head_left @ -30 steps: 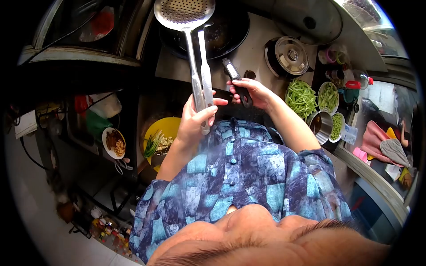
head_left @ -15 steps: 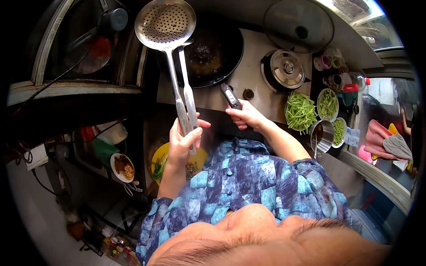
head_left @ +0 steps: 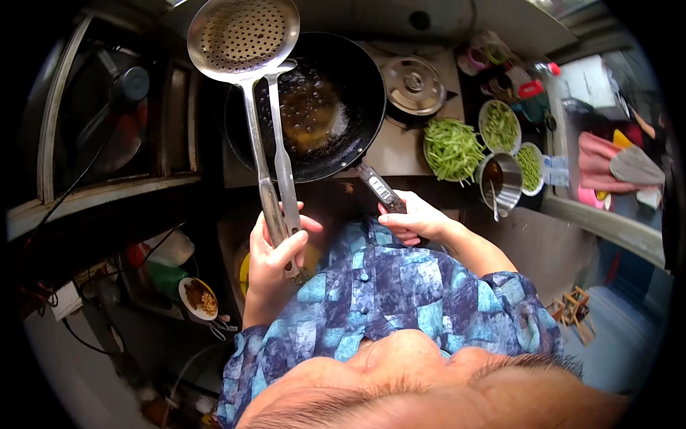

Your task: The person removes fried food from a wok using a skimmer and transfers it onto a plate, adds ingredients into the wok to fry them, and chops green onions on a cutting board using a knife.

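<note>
Over a pale stovetop (head_left: 400, 154) in a cluttered kitchen, both hands are gripping cookware.
The left hand (head_left: 270, 259) is clasping a perforated skimmer (head_left: 244, 41) and a second long-handled utensil (head_left: 284, 171), both slanting up-left, heads away from the body; the wok (head_left: 363, 89) is holding bubbly brownish liquid, its handle (head_left: 379, 186) pointing down-right into the right hand's (head_left: 418, 218) closed fingers; farther right, a steel bowl (head_left: 511, 187) is holding dark liquid and a spoon (head_left: 494, 206).

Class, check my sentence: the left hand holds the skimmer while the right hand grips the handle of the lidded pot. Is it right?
No: the right hand grips the pan's handle, as the head view shows. The left hand does hold the skimmer.
</note>
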{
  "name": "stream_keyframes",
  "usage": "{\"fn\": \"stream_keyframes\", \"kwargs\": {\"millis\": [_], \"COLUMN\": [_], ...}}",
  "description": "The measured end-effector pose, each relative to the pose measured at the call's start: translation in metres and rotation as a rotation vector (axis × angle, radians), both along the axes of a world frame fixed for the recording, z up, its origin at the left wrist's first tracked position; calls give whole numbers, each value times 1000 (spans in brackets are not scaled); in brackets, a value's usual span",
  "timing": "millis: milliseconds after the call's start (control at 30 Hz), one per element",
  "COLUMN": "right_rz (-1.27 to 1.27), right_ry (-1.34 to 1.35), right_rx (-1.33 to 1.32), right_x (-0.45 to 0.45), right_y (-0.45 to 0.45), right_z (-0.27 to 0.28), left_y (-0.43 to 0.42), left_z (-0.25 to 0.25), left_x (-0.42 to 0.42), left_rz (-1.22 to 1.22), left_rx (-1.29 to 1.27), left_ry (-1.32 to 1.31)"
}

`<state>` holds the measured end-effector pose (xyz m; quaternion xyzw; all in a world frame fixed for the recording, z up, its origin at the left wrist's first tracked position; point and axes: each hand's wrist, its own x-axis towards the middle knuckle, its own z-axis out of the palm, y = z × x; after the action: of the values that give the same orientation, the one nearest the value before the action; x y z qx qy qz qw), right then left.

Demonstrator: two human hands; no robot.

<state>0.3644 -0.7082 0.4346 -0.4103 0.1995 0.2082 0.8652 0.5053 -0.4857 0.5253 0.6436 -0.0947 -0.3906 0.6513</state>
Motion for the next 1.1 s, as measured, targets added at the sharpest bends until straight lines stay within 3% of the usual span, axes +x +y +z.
{"fn": "stream_keyframes", "kwargs": {"millis": [133,300,733,1100], "right_rz": [-62,-192,-358,-464], "right_ry": [-7,42,282,366], "right_rx": [-9,-90,-51,-259], "right_x": [-26,-117,-110,-101], "right_y": [-16,-13,10,28], "right_z": [-16,-4,2,-8], "left_y": [-21,-42,-32,-29], "left_z": [-13,-23,-75,-102], "left_x": [13,-28,31,45], "left_rz": [-121,-262,-362,-521], "left_rx": [32,11,-58,-56], "left_ry": [79,84,154,259]}}
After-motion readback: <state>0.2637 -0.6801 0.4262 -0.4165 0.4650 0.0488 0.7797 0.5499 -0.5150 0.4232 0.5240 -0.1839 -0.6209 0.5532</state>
